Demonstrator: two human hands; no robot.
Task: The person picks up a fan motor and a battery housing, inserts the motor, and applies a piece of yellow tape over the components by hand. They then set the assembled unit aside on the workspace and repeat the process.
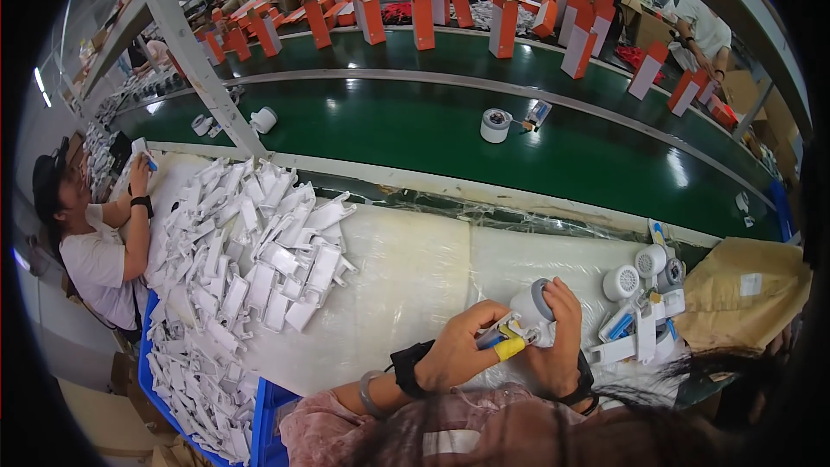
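Over the plastic-covered table, my two hands are close together. My right hand (560, 329) is closed round a white round housing with a grey rim (529, 301). The fingers of my left hand (462, 342), one wrapped in yellow tape, pinch a small white part with blue on it (493, 335) right beside that housing. Whether the two parts are joined is hidden by the fingers. To the right of my hands lies a group of similar white round units (621, 283), some with perforated faces, among white handle shells and blue pieces.
A large heap of white plastic shells (259, 242) covers the table's left side and spills into a blue bin (151, 363). Beyond runs a green conveyor (389, 121) carrying a white unit (495, 125). Orange-and-white boxes (422, 22) stand farther back. Brown paper (743, 290) lies right; a co-worker (104, 233) sits left.
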